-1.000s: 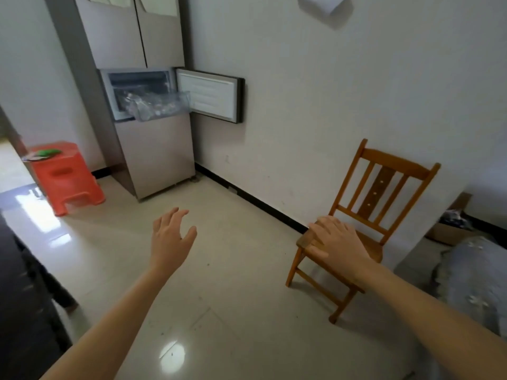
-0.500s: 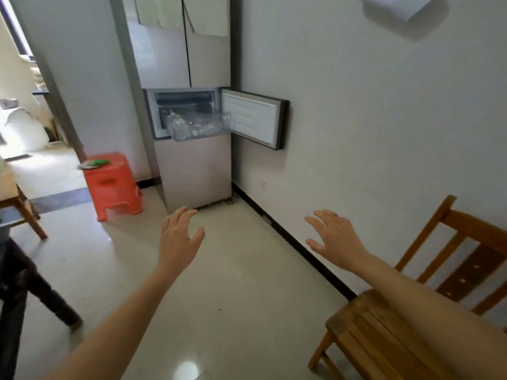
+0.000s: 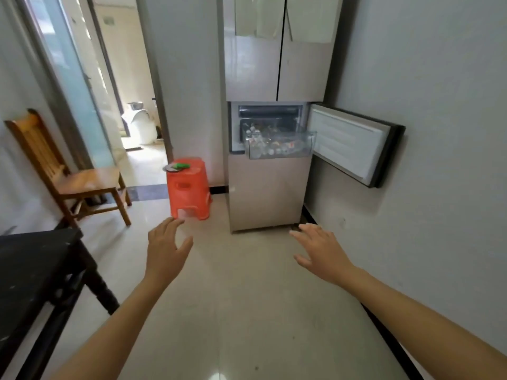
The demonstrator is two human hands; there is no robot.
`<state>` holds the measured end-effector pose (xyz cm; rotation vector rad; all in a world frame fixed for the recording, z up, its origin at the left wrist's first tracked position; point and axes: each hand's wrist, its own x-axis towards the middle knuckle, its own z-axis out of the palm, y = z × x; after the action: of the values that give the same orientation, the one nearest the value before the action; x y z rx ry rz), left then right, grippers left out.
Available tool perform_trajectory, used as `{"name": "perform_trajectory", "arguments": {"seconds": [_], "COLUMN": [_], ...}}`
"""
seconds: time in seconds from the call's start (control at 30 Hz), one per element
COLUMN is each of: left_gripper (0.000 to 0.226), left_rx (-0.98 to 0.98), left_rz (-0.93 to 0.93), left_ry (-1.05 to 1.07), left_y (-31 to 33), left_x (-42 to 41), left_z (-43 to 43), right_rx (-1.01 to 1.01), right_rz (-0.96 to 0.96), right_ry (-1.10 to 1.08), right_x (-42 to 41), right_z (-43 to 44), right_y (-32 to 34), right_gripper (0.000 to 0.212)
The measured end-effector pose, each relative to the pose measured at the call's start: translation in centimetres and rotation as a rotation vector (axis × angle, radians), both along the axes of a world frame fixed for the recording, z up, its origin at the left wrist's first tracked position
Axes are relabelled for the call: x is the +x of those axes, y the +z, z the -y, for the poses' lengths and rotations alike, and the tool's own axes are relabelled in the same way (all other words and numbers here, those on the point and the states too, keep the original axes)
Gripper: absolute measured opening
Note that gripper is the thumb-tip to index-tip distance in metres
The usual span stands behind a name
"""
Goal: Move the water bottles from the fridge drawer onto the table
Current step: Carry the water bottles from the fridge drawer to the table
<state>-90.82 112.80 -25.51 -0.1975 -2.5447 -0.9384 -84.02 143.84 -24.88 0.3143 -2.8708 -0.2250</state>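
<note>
The fridge [image 3: 270, 171] stands against the far wall and serves as the landmark: a tall beige unit with two upper doors closed and a small middle door [image 3: 354, 144] swung open to its right. Out of that middle compartment a clear plastic drawer [image 3: 279, 145] is pulled forward, and the water bottles [image 3: 270, 141] lie packed inside it, caps and labels showing through the front wall; how many there are cannot be told. Left of the fridge and near the viewer, the dark tabletop [image 3: 30, 267] juts into view, well apart from the drawer. Farther back on that side stands a wooden chair [image 3: 68, 176], and just left of the fridge's base an orange stool [image 3: 189, 187] carries a small green item.

Both hands are raised in front of the fridge, well short of it. The left hand [image 3: 166, 250] has its fingers spread and holds nothing; the right hand [image 3: 321, 249] is likewise spread wide and empty.

The bottles will likely be thin, flexible plastic, moderately heavy if full, and possibly slick with condensation from the cold. A wrap around the mid-body, or just under the cap shoulder where the wall is stiffer, should hold best; squeezing hard risks buckling. The drawer looks brittle and should not be leaned on.
</note>
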Motion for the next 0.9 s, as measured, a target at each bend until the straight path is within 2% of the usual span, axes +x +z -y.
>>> {"name": "perform_trajectory", "arguments": {"seconds": [0.13, 0.3, 0.4, 0.53, 0.7, 0.9], "left_gripper": [0.041, 0.042, 0.039, 0.039, 0.039, 0.039], "left_rx": [0.063, 0.086, 0.075, 0.059, 0.061, 0.108], "left_rz": [-0.034, -0.027, 0.011, 0.018, 0.004, -0.02], "left_ry": [-0.024, -0.093, -0.118, -0.118, -0.08, 0.011], "left_y": [2.1, 3.0, 1.6, -0.3, 0.2, 2.2], "left_x": [-10.1, -19.6, -23.4, -29.8, -36.8, -43.3], "left_z": [-3.6, -9.4, -13.0, -19.0, -26.6, -31.6], "right_rx": [0.029, -0.172, -0.294, -0.332, -0.358, -0.385], "right_rz": [-0.052, -0.08, -0.102, -0.019, -0.006, 0.001], "right_ry": [0.018, -0.102, -0.171, -0.242, -0.177, -0.077], "right_x": [-9.5, -17.4, -20.4, -26.1, -34.3, -44.6], "right_z": [-3.1, -8.3, -12.0, -18.5, -25.1, -29.8], "right_y": [2.5, 4.4, 3.5, 2.7, 3.4, 4.4], "right_gripper": [0.062, 0.049, 0.051, 0.054, 0.052, 0.051]}}
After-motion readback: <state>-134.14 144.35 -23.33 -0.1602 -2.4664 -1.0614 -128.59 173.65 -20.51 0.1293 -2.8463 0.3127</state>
